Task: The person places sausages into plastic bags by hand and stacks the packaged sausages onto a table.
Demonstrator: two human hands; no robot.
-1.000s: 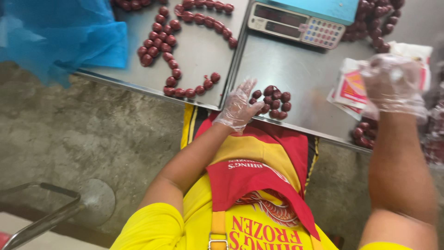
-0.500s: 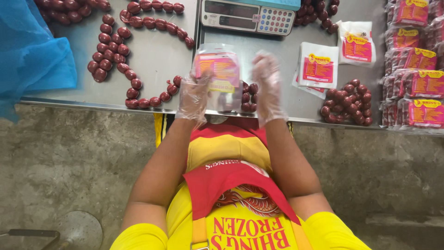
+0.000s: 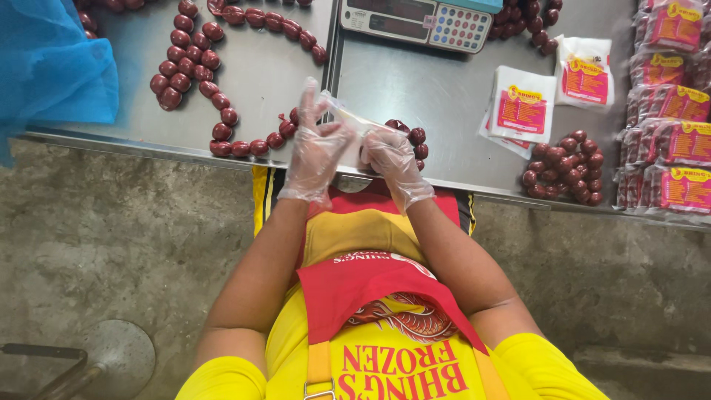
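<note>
At the edge of the steel table [image 3: 444,96] we hold a clear plastic bag [image 3: 348,122] between both gloved hands; our left hand [image 3: 317,148] pinches one side, fingers partly spread; our right hand [image 3: 391,159] is closed on the other (over a small pile of red sausages [image 3: 415,137]); a sausage string [image 3: 215,104], scale [image 3: 422,18] and empty packets [image 3: 522,107] lie nearby.

Top edge slices the weighing scale [image 3: 418,20]; right edge crops the packed sausage bags [image 3: 670,141]. The gloved right hand [image 3: 392,159] covers part of the clear bag [image 3: 348,122], its contents unclear.
</note>
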